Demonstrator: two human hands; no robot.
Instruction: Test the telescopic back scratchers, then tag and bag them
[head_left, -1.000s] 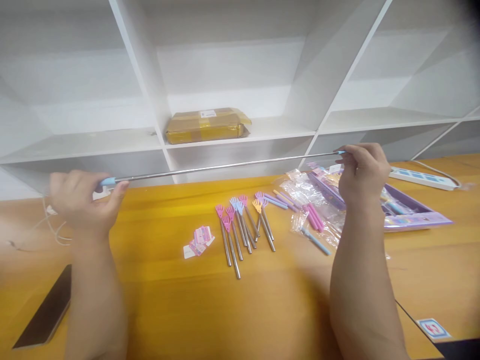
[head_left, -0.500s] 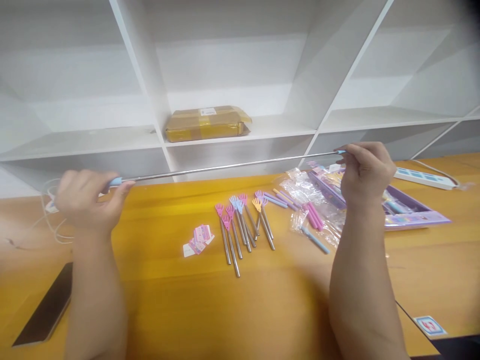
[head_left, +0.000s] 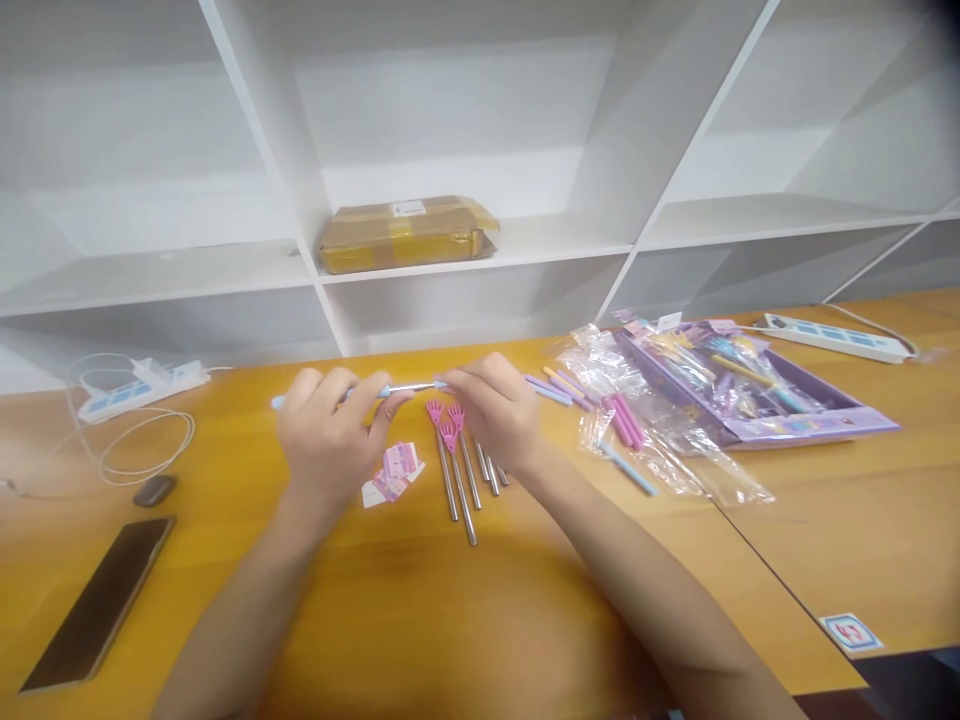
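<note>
Above the table's middle, my left hand [head_left: 330, 425] is closed around the light-blue handle of a telescopic back scratcher [head_left: 411, 387]. My right hand [head_left: 496, 412] pinches its other end, where a bit of blue shows; the head is hidden by the fingers. Only a short stretch of silver rod is visible between the hands. Below them lie several back scratchers with pink claw heads [head_left: 448, 433] and bare metal rods; others are partly covered by my right hand. A small pile of pink-and-white cards [head_left: 394, 472] lies beneath my left hand.
Loose coloured handle tubes [head_left: 628, 420] and clear plastic bags [head_left: 600, 360] lie to the right, beside a purple box [head_left: 817, 430] of packaged items. Power strips [head_left: 840, 338] stand on both sides. A dark flat slab [head_left: 101, 605] is at left; a carton [head_left: 409, 235] sits on the shelf.
My hands have come together from far apart, and the long stretched-out rod between them has slid in to a short length. Both hands keep hold of the back scratcher and are lower.
</note>
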